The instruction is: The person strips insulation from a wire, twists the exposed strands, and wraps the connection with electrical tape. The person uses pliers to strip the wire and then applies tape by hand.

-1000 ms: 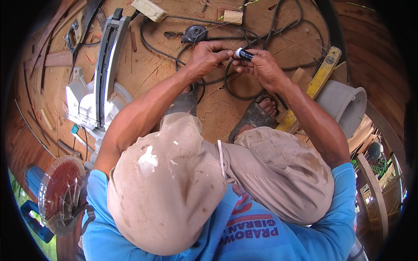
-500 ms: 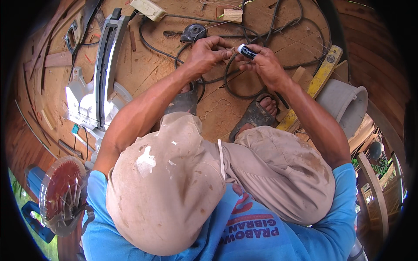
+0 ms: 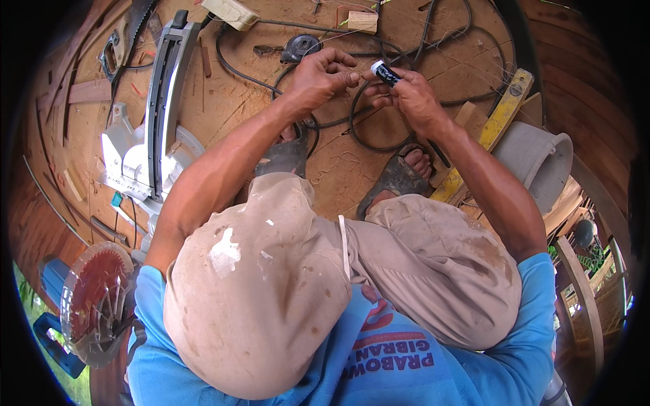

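Observation:
My right hand [image 3: 418,101] is closed around a small black tube with a white end [image 3: 386,73], tilted with the white end toward my left hand. Thumb and fingers of my left hand [image 3: 327,80] are curled together a short way left of the tube; anything between them is too small to make out. Just beyond the left hand lies a black tape measure [image 3: 301,47]. Below both hands, a dark cable [image 3: 359,139] loops over the brown board between my sandalled feet.
A mitre saw [image 3: 166,135] stands at left, with its red blade [image 3: 98,291] under a clear guard nearer me. A handsaw [image 3: 115,51] lies far left. On the right are a yellow spirit level [image 3: 508,105] and a grey bucket [image 3: 542,162]. A wood block [image 3: 362,21] sits at the back.
The white end of the tube and my left fingertips have moved slightly apart. The tube has tilted and shifted a little to the right in my right hand.

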